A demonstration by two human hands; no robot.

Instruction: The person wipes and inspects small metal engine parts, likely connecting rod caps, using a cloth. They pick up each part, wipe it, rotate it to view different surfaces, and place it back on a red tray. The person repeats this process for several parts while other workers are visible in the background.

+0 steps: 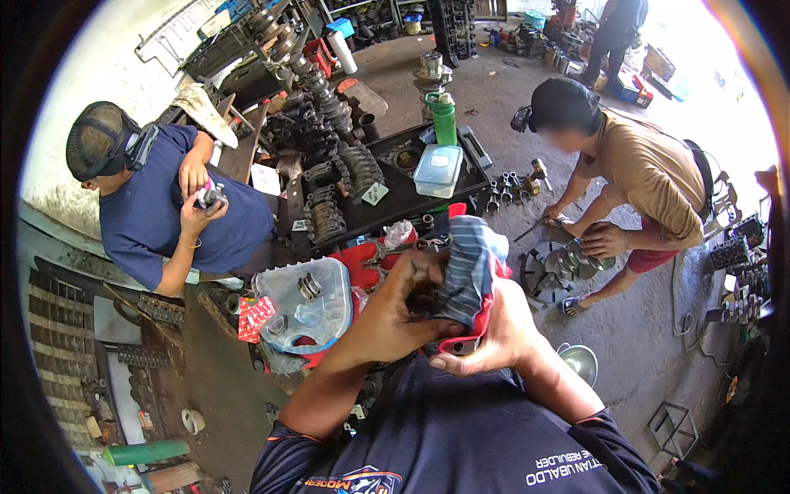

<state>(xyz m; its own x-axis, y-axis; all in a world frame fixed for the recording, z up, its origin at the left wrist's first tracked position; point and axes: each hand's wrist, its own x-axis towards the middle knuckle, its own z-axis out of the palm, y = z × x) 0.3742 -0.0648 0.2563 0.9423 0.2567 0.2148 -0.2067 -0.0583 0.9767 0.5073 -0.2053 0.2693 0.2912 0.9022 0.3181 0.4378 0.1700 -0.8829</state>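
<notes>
Close in front of my chest, both hands hold a bunched rag (469, 267), striped grey-blue with red cloth along its edge. My left hand (403, 305) curls around its left side, thumb and fingers closed on it. My right hand (496, 333) grips the right side and lower red edge, thumb pressed toward the left thumb. Whether the rag wraps something cannot be seen. Just left of my left hand, a clear plastic container (329, 329) holds curved metal bearing shells (309, 286). A red-and-white packet (256, 319) rests against its left side.
Ahead, a black tray (374, 218) bears engine parts, a green bottle (443, 119) and a lidded plastic box (438, 169). Connecting rods (506, 191) lie beyond. One co-worker (193, 198) stands left; another (650, 165) bends over a crankshaft (572, 263) at right. A metal bowl (578, 362) is near my right elbow.
</notes>
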